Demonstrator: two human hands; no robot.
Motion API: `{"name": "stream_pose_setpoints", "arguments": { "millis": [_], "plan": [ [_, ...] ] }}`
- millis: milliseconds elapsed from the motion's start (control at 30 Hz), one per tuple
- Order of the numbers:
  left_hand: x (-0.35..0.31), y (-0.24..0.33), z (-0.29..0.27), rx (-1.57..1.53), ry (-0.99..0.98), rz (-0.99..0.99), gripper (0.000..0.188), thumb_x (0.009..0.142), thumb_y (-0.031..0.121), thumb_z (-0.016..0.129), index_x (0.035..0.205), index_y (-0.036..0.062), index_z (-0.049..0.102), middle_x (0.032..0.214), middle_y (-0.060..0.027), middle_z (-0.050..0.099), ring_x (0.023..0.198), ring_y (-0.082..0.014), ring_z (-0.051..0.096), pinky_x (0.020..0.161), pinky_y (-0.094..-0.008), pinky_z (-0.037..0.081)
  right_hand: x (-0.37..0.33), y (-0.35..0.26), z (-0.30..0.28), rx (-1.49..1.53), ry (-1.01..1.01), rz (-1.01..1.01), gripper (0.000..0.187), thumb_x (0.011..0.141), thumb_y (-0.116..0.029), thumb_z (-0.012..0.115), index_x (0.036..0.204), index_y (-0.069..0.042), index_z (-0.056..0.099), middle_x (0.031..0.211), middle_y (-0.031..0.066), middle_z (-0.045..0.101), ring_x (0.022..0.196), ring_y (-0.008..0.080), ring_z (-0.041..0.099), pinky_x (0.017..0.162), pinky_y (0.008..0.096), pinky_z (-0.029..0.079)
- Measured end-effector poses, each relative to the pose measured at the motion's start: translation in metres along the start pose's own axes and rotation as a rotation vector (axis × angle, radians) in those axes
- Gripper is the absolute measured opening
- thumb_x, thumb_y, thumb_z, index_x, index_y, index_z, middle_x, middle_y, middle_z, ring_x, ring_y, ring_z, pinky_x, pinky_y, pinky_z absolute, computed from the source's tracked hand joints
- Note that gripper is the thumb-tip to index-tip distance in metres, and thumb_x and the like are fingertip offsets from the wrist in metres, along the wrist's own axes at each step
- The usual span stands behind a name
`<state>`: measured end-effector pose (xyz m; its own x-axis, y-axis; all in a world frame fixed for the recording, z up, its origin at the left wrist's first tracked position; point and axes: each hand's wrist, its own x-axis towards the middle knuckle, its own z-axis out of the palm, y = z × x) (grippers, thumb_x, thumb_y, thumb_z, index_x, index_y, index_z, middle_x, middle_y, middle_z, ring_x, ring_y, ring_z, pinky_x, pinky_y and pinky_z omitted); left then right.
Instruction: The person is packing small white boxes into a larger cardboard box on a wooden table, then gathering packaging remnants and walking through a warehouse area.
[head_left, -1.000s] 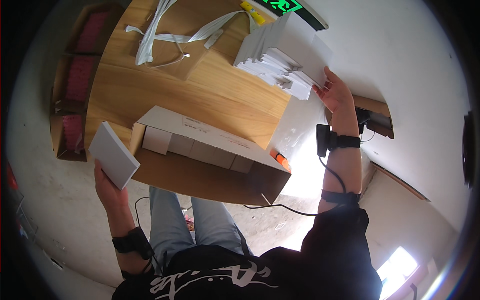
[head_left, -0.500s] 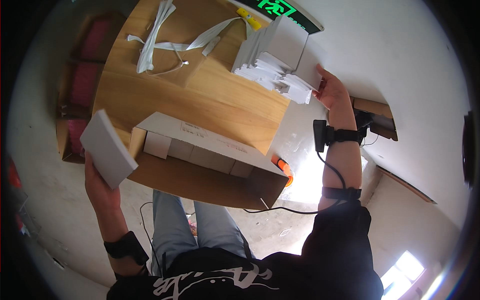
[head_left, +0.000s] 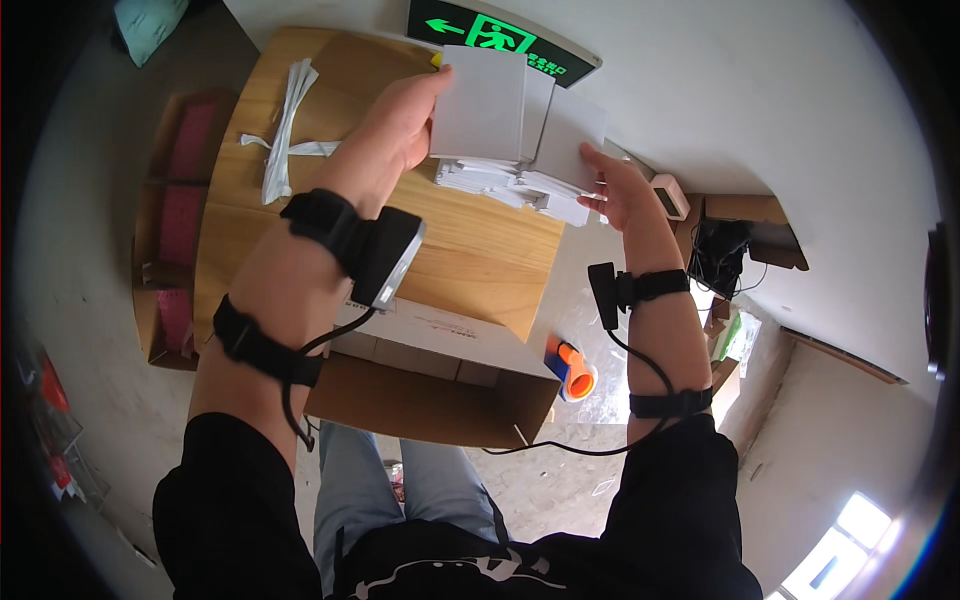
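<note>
A stack of thin white flat boxes (head_left: 480,178) stands at the far end of the wooden table. My left hand (head_left: 408,115) reaches across to it and grips a white flat box (head_left: 480,105) by its left edge, in front of the stack. On the stack's right side, my right hand (head_left: 622,190) has its thumb and fingers closed on the edge of another white flat box (head_left: 570,140). Nearer to me, an open brown cardboard carton (head_left: 430,395) lies at the table's front edge, with white boxes lined up inside. My left forearm hides part of it.
White strapping strips (head_left: 287,140) lie on the wooden table (head_left: 490,250). An orange tape dispenser (head_left: 575,372) is right of the carton. Cartons with pink contents (head_left: 190,140) stand at the left. A green exit sign (head_left: 500,38) is behind the stack. Cables run from both forearms.
My left hand has swung from beside the carton up to the stack, carrying its white flat box. My right hand stays at the stack's right side. The view has shifted slightly.
</note>
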<state>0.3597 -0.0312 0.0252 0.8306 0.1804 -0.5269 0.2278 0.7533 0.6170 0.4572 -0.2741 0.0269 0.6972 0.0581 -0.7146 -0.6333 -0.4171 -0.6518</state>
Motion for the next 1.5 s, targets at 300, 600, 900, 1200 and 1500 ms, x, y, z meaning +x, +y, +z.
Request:
{"name": "stream_pose_setpoints", "arguments": {
  "millis": [300, 600, 900, 1200, 1500],
  "plan": [
    [0.011, -0.020, 0.017, 0.157, -0.021, 0.063, 0.031, 0.089, 0.026, 0.050, 0.107, 0.0010, 0.052, 0.104, -0.0083, 0.057, 0.094, -0.0177, 0.054, 0.081, -0.0333, 0.044, 0.004, 0.004, -0.004, 0.126, -0.033, 0.014, 0.040, 0.077, -0.032, 0.067, 0.101, -0.004, 0.052, 0.091, 0.0058, 0.050, 0.084, 0.0179, 0.047, 0.075, 0.0353, 0.045],
    [0.017, -0.023, 0.003, 0.117, 0.014, 0.091, 0.031, 0.090, 0.023, 0.048, 0.108, -0.0020, 0.050, 0.106, -0.0099, 0.056, 0.095, -0.0190, 0.054, 0.082, -0.0320, 0.044, 0.012, 0.012, -0.002, 0.258, -0.203, -0.084, 0.038, 0.073, -0.028, 0.071, 0.098, -0.004, 0.056, 0.093, 0.0063, 0.058, 0.075, 0.0151, 0.054, 0.070, 0.0297, 0.043],
    [-0.103, 0.019, -0.044, 0.131, -0.016, 0.170, 0.036, 0.090, 0.030, 0.049, 0.113, 0.0022, 0.050, 0.102, -0.0064, 0.058, 0.093, -0.0150, 0.055, 0.080, -0.0306, 0.045, -0.041, 0.047, -0.034, 0.750, -0.272, -0.334, 0.045, 0.083, -0.019, 0.058, 0.118, 0.003, 0.043, 0.114, 0.0119, 0.051, 0.104, 0.0240, 0.052, 0.092, 0.0392, 0.041],
    [-0.253, -0.056, -0.160, 0.522, 0.008, -0.562, 0.029, 0.090, 0.021, 0.045, 0.109, 0.0000, 0.050, 0.093, -0.0038, 0.057, 0.083, -0.0108, 0.054, 0.073, -0.0260, 0.044, -0.196, 0.140, -0.027, 0.363, -0.737, -0.044, 0.091, 0.056, -0.016, 0.080, 0.129, 0.004, 0.030, 0.122, 0.0139, 0.046, 0.114, 0.0247, 0.044, 0.097, 0.0361, 0.032],
    [-0.178, -0.115, -0.239, 1.536, 0.207, -0.291, 0.028, 0.088, 0.020, 0.039, 0.102, -0.0031, 0.049, 0.101, -0.0213, 0.055, 0.094, -0.0358, 0.054, 0.079, -0.0407, 0.043, -0.206, 0.187, 0.066, 0.335, -0.895, 0.430, 0.067, 0.075, -0.010, 0.067, 0.129, 0.002, 0.030, 0.120, 0.0117, 0.047, 0.111, 0.0208, 0.047, 0.095, 0.0350, 0.037]
  ]
}}
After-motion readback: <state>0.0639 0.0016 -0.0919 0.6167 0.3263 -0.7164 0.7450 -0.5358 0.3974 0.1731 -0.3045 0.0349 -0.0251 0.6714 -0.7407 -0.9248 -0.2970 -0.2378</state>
